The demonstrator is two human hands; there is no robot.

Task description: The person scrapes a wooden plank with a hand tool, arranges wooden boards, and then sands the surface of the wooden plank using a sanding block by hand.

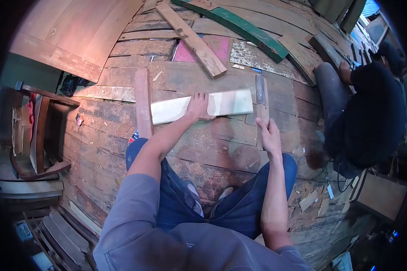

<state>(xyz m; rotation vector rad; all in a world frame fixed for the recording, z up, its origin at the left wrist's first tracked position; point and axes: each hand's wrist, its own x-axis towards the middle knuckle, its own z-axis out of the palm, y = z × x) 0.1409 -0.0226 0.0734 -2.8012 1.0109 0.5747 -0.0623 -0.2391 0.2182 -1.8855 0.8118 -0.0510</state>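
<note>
A pale wooden board [233, 103] lies crosswise in front of me, just above my knees. My left hand [199, 106] is closed over its middle, fingers across the top face. The board's left end meets a reddish-brown wooden plank [143, 99]. To the right, my right hand [270, 137] grips a wooden-handled tool [261, 97] with a grey metal part at its far end. That tool stands beside the board's right end, with a narrow gap between them. The exact kind of tool cannot be made out.
A brown beam [194, 41] and a green-painted timber [239, 26] lie ahead on the plank floor [203, 149]. Another person [371, 108] in dark clothes sits at the right. Curved wooden pieces [59, 235] are stacked at lower left, below a wooden frame [40, 131].
</note>
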